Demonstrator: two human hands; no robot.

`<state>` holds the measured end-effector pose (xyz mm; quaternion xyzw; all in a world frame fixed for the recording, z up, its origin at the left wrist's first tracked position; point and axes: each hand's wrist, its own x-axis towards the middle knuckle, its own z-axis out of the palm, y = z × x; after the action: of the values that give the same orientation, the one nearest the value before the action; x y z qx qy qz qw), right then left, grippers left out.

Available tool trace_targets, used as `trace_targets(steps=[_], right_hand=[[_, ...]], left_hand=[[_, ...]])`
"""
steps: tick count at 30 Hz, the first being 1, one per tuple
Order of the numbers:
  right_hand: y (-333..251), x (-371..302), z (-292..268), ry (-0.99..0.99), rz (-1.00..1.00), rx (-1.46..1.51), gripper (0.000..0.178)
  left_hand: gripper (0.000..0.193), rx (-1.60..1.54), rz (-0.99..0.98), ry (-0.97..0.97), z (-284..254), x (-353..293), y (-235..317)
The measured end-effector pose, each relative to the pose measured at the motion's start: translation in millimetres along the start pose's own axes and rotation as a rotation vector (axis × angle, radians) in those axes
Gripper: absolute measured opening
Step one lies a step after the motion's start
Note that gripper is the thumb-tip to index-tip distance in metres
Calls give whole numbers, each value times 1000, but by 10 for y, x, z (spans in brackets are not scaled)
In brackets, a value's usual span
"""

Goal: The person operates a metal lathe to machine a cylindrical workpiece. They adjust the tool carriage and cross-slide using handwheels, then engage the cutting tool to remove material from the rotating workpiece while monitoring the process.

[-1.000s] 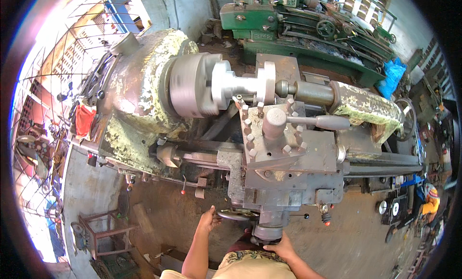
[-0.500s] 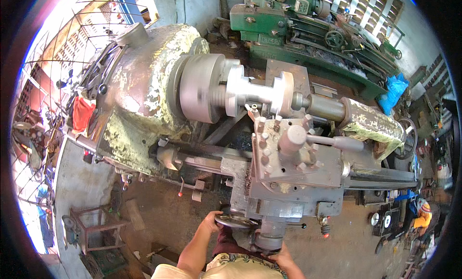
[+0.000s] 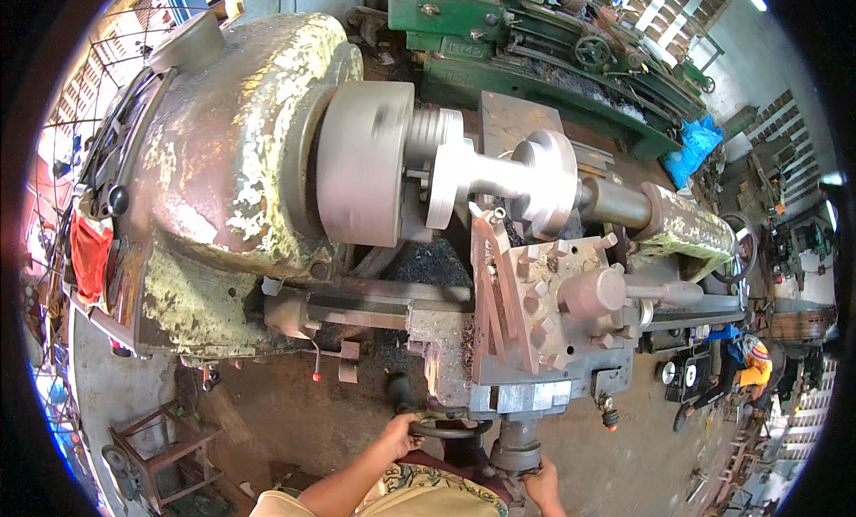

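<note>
My left hand (image 3: 403,435) is closed round the rim of the carriage handwheel (image 3: 455,430) at the lower front of a lathe. To its right, my right hand (image 3: 542,483) curls in at the lower end of the cross-slide's round metal collar (image 3: 517,450); what its fingers grip is mostly hidden. Above them, a shiny metal workpiece (image 3: 501,175) with disc-shaped ends lies between the chuck (image 3: 367,165), blurred as if turning, and the tailstock (image 3: 687,223). The tool post (image 3: 593,289) carries a cutting tool (image 3: 490,218) whose tip is close below the workpiece's middle.
The headstock (image 3: 232,151) with peeling paint fills the left, a red cloth (image 3: 91,258) hanging beside it. Behind stands a green lathe (image 3: 535,80), with a blue bag (image 3: 694,151) near its end. Another person (image 3: 753,367) crouches at the right. A metal stand (image 3: 169,454) is at lower left.
The whole view has shifted, bringing the lathe's headstock nearer. The workpiece's discs appear in a different rotated position. Both hands stay at the same controls.
</note>
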<state>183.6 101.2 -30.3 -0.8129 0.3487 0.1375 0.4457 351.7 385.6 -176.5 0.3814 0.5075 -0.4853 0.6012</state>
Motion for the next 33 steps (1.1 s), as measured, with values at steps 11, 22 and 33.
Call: trace_targets(steps=[11, 22, 33], right_hand=[[533, 113, 47, -270, 395, 419, 14], [499, 119, 1016, -518, 407, 247, 36], [69, -540, 547, -356, 339, 188, 30]], left_hand=[[22, 83, 36, 202, -113, 355, 13], [24, 80, 104, 304, 251, -150, 39], [18, 2, -28, 97, -105, 250, 65]])
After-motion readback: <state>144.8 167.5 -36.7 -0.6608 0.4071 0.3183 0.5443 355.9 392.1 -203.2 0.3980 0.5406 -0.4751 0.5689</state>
